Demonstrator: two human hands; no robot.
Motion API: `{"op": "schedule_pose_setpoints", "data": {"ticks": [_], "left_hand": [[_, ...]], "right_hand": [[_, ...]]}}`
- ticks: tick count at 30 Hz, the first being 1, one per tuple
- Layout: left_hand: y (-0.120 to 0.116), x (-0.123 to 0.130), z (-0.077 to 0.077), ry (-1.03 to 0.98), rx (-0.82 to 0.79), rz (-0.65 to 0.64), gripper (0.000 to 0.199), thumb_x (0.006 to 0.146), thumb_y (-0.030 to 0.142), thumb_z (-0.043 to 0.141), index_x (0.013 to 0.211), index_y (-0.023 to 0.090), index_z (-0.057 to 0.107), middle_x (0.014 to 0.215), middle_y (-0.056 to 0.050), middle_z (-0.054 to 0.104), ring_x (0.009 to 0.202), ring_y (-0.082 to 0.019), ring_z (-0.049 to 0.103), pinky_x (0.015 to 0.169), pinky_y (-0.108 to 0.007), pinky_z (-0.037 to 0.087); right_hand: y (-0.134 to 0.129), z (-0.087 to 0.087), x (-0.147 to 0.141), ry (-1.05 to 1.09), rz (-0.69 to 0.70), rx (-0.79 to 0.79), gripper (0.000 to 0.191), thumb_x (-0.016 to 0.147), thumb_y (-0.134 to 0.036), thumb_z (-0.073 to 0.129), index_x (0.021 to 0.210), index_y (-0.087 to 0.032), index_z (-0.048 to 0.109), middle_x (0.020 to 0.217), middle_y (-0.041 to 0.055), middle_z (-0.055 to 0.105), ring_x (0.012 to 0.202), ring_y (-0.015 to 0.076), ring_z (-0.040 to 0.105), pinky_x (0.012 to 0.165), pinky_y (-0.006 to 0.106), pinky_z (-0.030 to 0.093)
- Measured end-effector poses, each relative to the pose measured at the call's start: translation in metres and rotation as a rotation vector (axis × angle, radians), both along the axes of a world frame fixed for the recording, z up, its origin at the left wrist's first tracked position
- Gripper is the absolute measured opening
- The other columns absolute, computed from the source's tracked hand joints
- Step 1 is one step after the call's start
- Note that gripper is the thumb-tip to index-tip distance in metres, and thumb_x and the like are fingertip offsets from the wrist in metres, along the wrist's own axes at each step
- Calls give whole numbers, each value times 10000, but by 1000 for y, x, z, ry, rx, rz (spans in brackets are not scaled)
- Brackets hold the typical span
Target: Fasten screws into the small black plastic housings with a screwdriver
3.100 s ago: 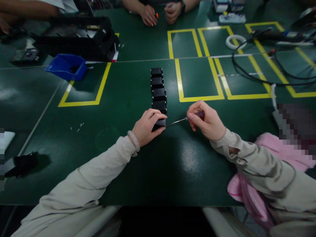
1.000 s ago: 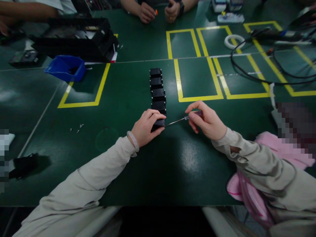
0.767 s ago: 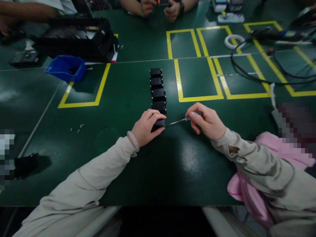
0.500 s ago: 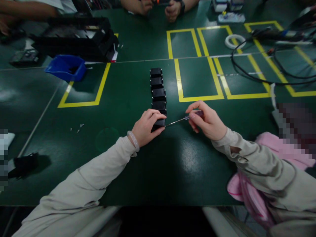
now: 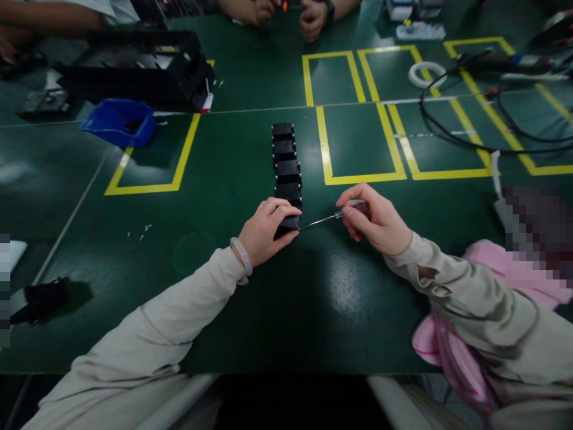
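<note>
A row of several small black blocks [image 5: 287, 170] with silvery screws along both sides runs away from me on the green table [image 5: 250, 310]. My left hand [image 5: 268, 230] is closed round the nearest black block [image 5: 289, 223], thumb in front and fingers over the top. In my right hand [image 5: 373, 218] is a screwdriver [image 5: 356, 209], held by its dark see-through handle. Its thin shaft points left, and the tip meets the right side of the nearest block, at a screw.
Loose screws [image 5: 147, 229] lie at left. Behind them are a blue bin [image 5: 120, 122] and black housings [image 5: 134, 65]. A white tape ring [image 5: 427, 75] and black cable [image 5: 452, 134] lie at right, near pink cloth [image 5: 447, 340]. Across the table are another person's hands [image 5: 312, 19].
My hands, the screwdriver and the blocks stay almost exactly in place. Across the table, the other person's hands have shifted slightly.
</note>
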State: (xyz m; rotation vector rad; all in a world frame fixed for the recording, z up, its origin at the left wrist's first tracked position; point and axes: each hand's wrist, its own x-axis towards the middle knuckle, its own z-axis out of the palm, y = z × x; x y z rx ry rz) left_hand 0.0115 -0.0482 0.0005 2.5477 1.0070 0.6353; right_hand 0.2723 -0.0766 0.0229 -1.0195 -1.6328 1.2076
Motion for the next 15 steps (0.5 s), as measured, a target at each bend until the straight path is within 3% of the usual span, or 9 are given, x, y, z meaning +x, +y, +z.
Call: {"op": "schedule_pose_setpoints", "data": {"ticks": [9, 15], "left_hand": [[0, 0, 0, 8, -3, 1, 312, 910, 252, 613, 1208, 191, 545, 1196, -104, 554, 1122, -256, 549, 986, -457, 485], [0, -1, -1, 1, 5, -3, 316, 903, 235, 622, 1206, 183, 546, 1189, -106, 555, 1118, -256, 549, 976, -456, 493]], "right_hand": [[0, -1, 0, -15, -5, -28, 208, 977, -389, 539, 910, -193, 520, 452, -106, 441, 338, 57, 431, 346, 186, 328], [0, 0, -1, 25, 4, -20, 174, 973, -358, 550, 991, -196, 488, 546, -92, 503, 383, 51, 460, 368, 175, 368]]}}
